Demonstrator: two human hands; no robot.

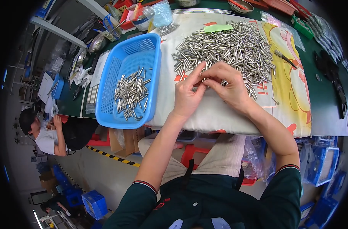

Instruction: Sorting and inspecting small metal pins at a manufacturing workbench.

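Head cam: printed cloth [208,116] on bench [71,105]; 2 ppl [48,142] lft of 1 blue basket [131,57]; rt of it, L hand [187,93] + R hand [230,84] pinch 1 pin [203,80] nr 1 big heap [223,49].

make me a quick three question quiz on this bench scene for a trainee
1. True or false: the blue basket stands left of the big pile of metal pins.
2. What lies on the pile's far edge? A) white gloves B) green strip C) red bin
3. What small thing shows between the left hand and the right hand?

Key: 1. True. 2. B. 3. A metal piece, mostly hidden by the fingers.
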